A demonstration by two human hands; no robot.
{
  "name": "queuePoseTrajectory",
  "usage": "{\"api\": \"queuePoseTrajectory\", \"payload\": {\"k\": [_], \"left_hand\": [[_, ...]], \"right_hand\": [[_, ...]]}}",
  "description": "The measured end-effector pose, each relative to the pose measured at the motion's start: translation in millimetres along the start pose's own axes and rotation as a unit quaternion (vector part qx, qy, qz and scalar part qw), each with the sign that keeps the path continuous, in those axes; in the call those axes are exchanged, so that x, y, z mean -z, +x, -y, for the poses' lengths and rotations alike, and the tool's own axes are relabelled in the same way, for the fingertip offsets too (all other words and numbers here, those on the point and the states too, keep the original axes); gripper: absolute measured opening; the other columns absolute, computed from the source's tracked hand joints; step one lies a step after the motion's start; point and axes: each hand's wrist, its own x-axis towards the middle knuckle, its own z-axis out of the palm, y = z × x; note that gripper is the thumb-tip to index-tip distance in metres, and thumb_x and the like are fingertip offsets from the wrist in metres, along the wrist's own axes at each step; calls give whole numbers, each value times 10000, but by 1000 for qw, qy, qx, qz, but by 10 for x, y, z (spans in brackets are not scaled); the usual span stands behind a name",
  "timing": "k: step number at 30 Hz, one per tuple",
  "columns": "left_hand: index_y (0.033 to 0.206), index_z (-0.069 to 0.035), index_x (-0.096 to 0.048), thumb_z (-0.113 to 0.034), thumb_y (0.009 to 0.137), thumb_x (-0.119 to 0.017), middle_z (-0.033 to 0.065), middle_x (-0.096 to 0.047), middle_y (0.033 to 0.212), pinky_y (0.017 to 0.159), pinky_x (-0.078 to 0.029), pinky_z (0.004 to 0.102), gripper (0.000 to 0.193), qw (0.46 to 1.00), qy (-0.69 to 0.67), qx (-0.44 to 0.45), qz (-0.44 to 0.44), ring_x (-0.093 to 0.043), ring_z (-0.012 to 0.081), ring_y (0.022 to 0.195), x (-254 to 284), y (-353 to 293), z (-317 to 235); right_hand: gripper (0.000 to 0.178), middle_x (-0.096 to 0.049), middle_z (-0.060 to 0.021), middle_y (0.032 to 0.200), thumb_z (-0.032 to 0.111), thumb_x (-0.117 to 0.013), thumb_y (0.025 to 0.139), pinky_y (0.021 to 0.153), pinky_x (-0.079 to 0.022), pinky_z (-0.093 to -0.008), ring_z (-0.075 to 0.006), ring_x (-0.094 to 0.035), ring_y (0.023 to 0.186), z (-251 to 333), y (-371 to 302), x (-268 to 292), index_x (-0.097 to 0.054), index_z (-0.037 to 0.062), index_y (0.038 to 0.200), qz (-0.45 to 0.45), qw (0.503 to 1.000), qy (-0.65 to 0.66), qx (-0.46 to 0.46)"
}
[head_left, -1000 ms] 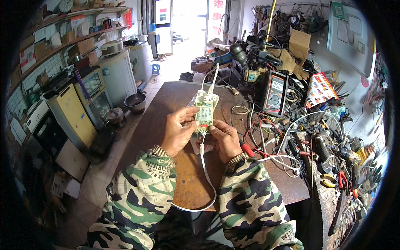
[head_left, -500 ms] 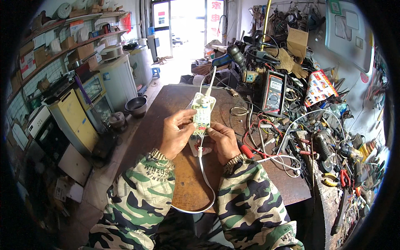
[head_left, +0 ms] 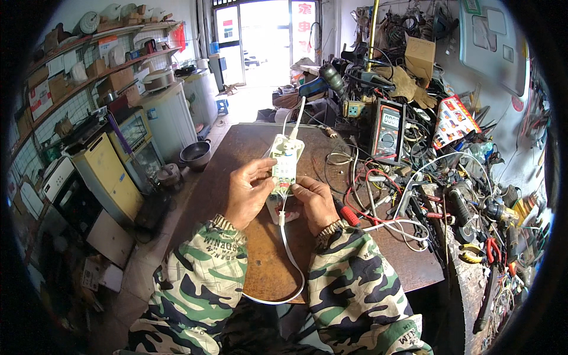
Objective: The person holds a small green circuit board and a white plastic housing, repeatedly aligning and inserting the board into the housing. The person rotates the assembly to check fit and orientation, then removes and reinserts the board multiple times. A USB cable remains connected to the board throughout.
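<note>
Between my hands is a small circuit board (head_left: pixel 285 168) with pale parts on it, in or over a white plastic housing (head_left: pixel 297 146). My left hand (head_left: pixel 248 190) grips its left edge between thumb and fingers. At the lower right corner, my right hand (head_left: pixel 315 200) pinches the board's edge or a wire there; which one is hidden. Thin wires run from the board's near end into a white cable (head_left: pixel 286 239), which loops down to the table's near edge. Another white cable (head_left: pixel 298 117) leaves the far end. Under the board, a further pale piece is partly covered.
The brown wooden table (head_left: pixel 269 281) lies beneath my hands. A multimeter (head_left: pixel 388 131) stands at its right, near a red-handled probe (head_left: pixel 348 214) and tangled leads. Pliers (head_left: pixel 491 251) and heaped tools fill the right side. A dark pot (head_left: pixel 196 152) sits on the floor at left.
The board has shifted very slightly toward me and to the left in the picture. Both hands keep nearly the same hold, and the view has moved a little.
</note>
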Motion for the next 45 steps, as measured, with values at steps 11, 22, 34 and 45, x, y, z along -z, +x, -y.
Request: {"api": "queuePoseTrajectory", "payload": {"k": [11, 22, 34, 45], "left_hand": [[1207, 50, -613, 62, 838, -667, 119, -679, 1133, 877, -534, 289, 373, 1000, -12, -1, -5, -643, 140, 986, 9, 0, 37], [1220, 52, -601, 58, 864, -639, 114, -670, 1124, 887, -527, 287, 358, 1000, 1, 3, -3, -636, 142, 1004, 17, -6, 18], [1202, 50, -613, 65, 843, -645, 107, -679, 1115, 891, -524, 287, 360, 1000, -11, -10, -7, -640, 142, 1000, 7, -8, 21], [1187, 50, -623, 79, 836, -634, 105, -684, 1108, 886, -525, 285, 353, 1000, -18, -3, -2, -643, 136, 993, -12, 8, 26]], "right_hand": [[286, -683, -136, 1015, 93, -513, 969, 721, -587, -355, -229, -685, 822, -84, 52, 39, -589, -67, 1194, -4, 999, -31, 22], [292, -687, -143, 998, 95, -516, 970, 715, -580, -341, -229, -689, 802, -62, 37, 13, -589, -77, 1195, -5, 999, -37, 23], [283, -690, -105, 998, 73, -516, 961, 764, -525, -287, -165, -651, 844, -79, 46, 44, -616, -76, 1180, -7, 998, -53, 28], [295, -692, -99, 1025, 72, -508, 965, 820, -493, -274, -159, -632, 895, -56, 34, 40, -624, -68, 1197, -14, 998, -54, 20]]}}
